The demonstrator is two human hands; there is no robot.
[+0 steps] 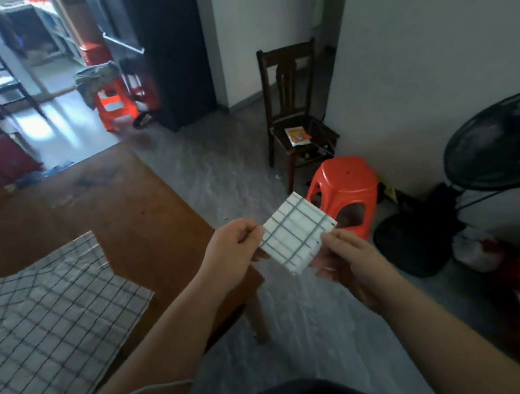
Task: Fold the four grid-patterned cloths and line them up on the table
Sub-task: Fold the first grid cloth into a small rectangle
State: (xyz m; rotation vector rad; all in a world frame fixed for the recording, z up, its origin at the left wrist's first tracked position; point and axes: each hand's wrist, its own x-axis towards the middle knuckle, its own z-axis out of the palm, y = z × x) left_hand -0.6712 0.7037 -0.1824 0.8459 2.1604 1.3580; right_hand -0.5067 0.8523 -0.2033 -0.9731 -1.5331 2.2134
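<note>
While the left hand point(235, 251) and right hand point(347, 261) pinched opposite edges, the folded grid-patterned cloth point(297, 232) seemed light and soft.

On the near left part of the table point(122, 207) lie the spread cloths point(43, 307). Off the table's right corner, over the floor, the folded cloth point(297, 232) is held between the left hand point(235, 251) and the right hand point(344, 258). Behind it stands a stool point(345, 184), a chair point(291, 101) behind that by the wall, a fan point(497, 147) to the right
</note>
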